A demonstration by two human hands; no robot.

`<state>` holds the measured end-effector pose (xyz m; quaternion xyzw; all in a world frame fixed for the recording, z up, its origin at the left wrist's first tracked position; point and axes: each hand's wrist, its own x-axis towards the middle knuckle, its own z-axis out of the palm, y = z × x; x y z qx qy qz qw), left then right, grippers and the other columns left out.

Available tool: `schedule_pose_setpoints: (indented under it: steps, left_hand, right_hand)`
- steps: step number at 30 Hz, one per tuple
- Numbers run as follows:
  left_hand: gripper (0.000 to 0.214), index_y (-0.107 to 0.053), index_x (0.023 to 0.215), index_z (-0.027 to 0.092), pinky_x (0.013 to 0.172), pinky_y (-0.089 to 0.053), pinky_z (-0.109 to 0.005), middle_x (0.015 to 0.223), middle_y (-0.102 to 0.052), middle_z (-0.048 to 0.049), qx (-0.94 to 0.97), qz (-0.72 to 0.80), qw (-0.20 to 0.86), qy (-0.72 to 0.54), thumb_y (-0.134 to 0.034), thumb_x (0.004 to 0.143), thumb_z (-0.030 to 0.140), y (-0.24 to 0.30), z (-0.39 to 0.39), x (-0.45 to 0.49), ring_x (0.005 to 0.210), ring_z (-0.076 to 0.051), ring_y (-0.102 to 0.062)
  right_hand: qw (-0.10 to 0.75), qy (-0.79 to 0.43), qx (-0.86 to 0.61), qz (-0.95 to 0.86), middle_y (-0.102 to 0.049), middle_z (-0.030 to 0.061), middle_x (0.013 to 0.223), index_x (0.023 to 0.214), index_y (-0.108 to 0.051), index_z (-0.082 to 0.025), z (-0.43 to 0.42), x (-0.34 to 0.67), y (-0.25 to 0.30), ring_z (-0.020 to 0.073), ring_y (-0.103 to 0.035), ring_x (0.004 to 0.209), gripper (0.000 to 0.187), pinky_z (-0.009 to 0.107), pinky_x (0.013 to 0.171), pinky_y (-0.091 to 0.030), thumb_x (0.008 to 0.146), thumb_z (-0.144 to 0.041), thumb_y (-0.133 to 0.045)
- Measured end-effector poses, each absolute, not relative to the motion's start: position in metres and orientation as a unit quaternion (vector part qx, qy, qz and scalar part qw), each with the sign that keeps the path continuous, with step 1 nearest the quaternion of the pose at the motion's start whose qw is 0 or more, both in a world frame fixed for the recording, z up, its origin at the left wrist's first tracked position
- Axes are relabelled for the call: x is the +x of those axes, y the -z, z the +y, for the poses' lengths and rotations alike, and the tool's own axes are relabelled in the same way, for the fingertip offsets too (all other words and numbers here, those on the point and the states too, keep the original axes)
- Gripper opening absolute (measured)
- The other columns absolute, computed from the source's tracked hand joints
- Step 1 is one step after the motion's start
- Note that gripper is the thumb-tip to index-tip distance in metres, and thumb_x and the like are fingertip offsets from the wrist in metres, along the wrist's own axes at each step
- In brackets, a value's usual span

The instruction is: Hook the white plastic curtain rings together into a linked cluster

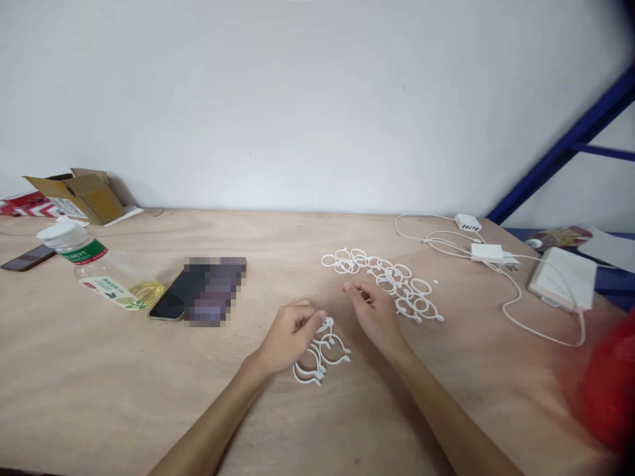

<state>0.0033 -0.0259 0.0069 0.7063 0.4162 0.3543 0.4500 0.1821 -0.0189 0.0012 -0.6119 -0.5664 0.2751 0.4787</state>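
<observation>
- Left hand (286, 335) is curling at a few seemingly open rings (321, 372) nearer the tabletop's (198, 390) front edge; grip unclear.
- Right hand (376, 315), apart, is pinching beside more, seemingly closed rings (389, 272); hold unclear.

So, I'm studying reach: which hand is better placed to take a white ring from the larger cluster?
Probably the right hand: it is beside the larger cluster, while the left hand is at the smaller group.

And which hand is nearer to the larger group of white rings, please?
Right. The right hand is at the near edge of the larger group of white rings; the left hand is farther away, beside the smaller group.
</observation>
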Motion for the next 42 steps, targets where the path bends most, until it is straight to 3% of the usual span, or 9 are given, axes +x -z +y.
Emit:
schedule_pose_setpoints:
  steps: [4, 10, 15, 19, 23, 28, 32, 36, 42]
  left_hand:
    - [0.027, -0.05, 0.052, 0.018, 0.069, -0.029, -0.031, 0.061, -0.051, -0.0005, 0.84, 0.391, 0.258, -0.273, -0.06, 0.076, 0.022, 0.001, -0.031, 0.006, 0.066, -0.016, -0.045]
    - [0.015, -0.055, 0.058, 0.018, 0.069, -0.033, -0.03, 0.064, -0.054, 0.0001, 0.836, 0.407, 0.23, -0.286, -0.062, 0.071, 0.022, -0.001, -0.036, 0.007, 0.068, -0.015, -0.049]
    - [0.019, -0.055, 0.06, 0.017, 0.068, -0.035, -0.028, 0.063, -0.052, 0.0008, 0.794, 0.429, 0.265, -0.34, -0.057, 0.078, 0.023, -0.002, -0.031, 0.006, 0.066, -0.013, -0.048]
    - [0.024, -0.061, 0.073, 0.016, 0.063, -0.036, -0.026, 0.066, -0.055, 0.0006, 0.73, 0.45, 0.337, -0.389, -0.047, 0.088, 0.029, -0.002, -0.029, 0.008, 0.064, -0.012, -0.048]
    - [0.03, -0.064, 0.097, 0.016, 0.066, -0.04, -0.025, 0.082, -0.064, -0.0027, 0.651, 0.454, 0.432, -0.428, -0.045, 0.09, 0.037, -0.002, -0.031, 0.011, 0.071, -0.014, -0.053]
    - [0.032, -0.06, 0.075, 0.015, 0.067, -0.042, -0.024, 0.073, -0.059, -0.0017, 0.612, 0.417, 0.497, -0.452, -0.047, 0.089, 0.04, -0.003, -0.031, 0.013, 0.072, -0.014, -0.054]
    - [0.029, -0.058, 0.079, 0.015, 0.065, -0.044, -0.026, 0.073, -0.059, -0.0019, 0.556, 0.382, 0.585, -0.451, -0.052, 0.087, 0.042, -0.006, -0.034, 0.012, 0.069, -0.014, -0.055]
    - [0.026, -0.063, 0.094, 0.016, 0.074, -0.044, -0.028, 0.093, -0.06, -0.0066, 0.604, 0.348, 0.559, -0.449, -0.058, 0.084, 0.04, -0.01, -0.041, 0.015, 0.082, -0.017, -0.055]
    - [0.03, -0.057, 0.074, 0.016, 0.068, -0.041, -0.024, 0.075, -0.052, -0.001, 0.576, 0.366, 0.575, -0.45, -0.055, 0.086, 0.043, -0.008, -0.04, 0.019, 0.072, -0.013, -0.049]
  right_hand:
    - [0.367, -0.13, -0.687, -0.614, -0.066, 0.0052, 0.081, 0.087, -0.067, -0.018, 0.013, 0.194, 0.007, 0.0197, -0.056, 0.075, 0.022, 0.031, 0.07, -0.038, 0.083, -0.034, -0.052]
    - [0.237, -0.073, -0.744, -0.621, -0.067, 0.0066, 0.075, 0.091, -0.068, -0.02, 0.045, 0.193, 0.014, 0.0234, -0.059, 0.074, 0.024, 0.032, 0.065, -0.035, 0.082, -0.034, -0.051]
    - [0.451, -0.142, -0.7, -0.535, -0.065, 0.0035, 0.068, 0.078, -0.067, -0.018, 0.04, 0.199, 0.014, 0.0195, -0.056, 0.065, 0.023, 0.031, 0.064, -0.039, 0.074, -0.04, -0.059]
    - [0.596, -0.359, -0.585, -0.416, -0.063, 0.001, 0.062, 0.068, -0.062, -0.018, 0.01, 0.193, 0.002, 0.0138, -0.052, 0.056, 0.019, 0.027, 0.058, -0.04, 0.066, -0.036, -0.068]
    - [0.568, -0.551, -0.496, -0.358, -0.065, 0.0028, 0.064, 0.068, -0.068, -0.017, -0.028, 0.172, -0.01, 0.0138, -0.055, 0.059, 0.017, 0.027, 0.058, -0.042, 0.058, -0.029, -0.076]
    - [0.496, -0.678, -0.435, -0.324, -0.064, 0.0012, 0.059, 0.063, -0.068, -0.016, -0.052, 0.151, -0.014, 0.0119, -0.055, 0.052, 0.015, 0.025, 0.052, -0.042, 0.057, -0.027, -0.077]
    - [0.498, -0.678, -0.451, -0.299, -0.063, 0.0012, 0.058, 0.063, -0.068, -0.015, -0.053, 0.15, -0.016, 0.0105, -0.053, 0.047, 0.019, 0.023, 0.047, -0.037, 0.055, -0.028, -0.078]
    - [0.532, -0.641, -0.476, -0.282, -0.063, 0.0004, 0.06, 0.067, -0.069, -0.015, -0.051, 0.154, -0.017, 0.01, -0.053, 0.05, 0.021, 0.022, 0.049, -0.037, 0.056, -0.03, -0.078]
    - [0.502, -0.575, -0.516, -0.389, -0.055, -0.0037, 0.05, 0.07, -0.068, -0.015, -0.052, 0.154, -0.013, 0.0092, -0.046, 0.048, 0.022, 0.022, 0.047, -0.033, 0.057, -0.03, -0.077]
